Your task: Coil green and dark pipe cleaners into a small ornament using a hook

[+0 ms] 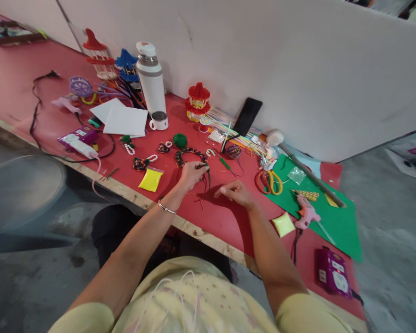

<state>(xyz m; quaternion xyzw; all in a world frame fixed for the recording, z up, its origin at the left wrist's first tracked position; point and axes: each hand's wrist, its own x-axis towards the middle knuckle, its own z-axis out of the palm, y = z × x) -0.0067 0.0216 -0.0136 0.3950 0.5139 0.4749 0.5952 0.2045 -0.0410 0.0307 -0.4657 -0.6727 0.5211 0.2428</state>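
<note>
My left hand (pixel 194 175) is closed in a pinch on the lower right side of a braided ring of dark multicoloured yarn (pixel 180 158), which lies on the red tabletop. Loose yarn ends (pixel 208 181) hang from the ring beside my fingertips. To the right, my right hand (pixel 236 193) is held low over the table with its fingers bent together. Whether a thin strand is in its fingertips cannot be made out. A crochet hook with a green handle (pixel 225 163) and a ball of multicoloured yarn (pixel 233 151) lie just beyond my hands.
Scissors (pixel 268 181), a pink glue gun (pixel 307 212) and a purple power box (pixel 333 272) are on the right. Behind stand a white flask (pixel 152 85) and a metal-lined cup (pixel 159 121). A yellow packet (pixel 151 179) and a green yarn ball (pixel 180 140) lie near the ring.
</note>
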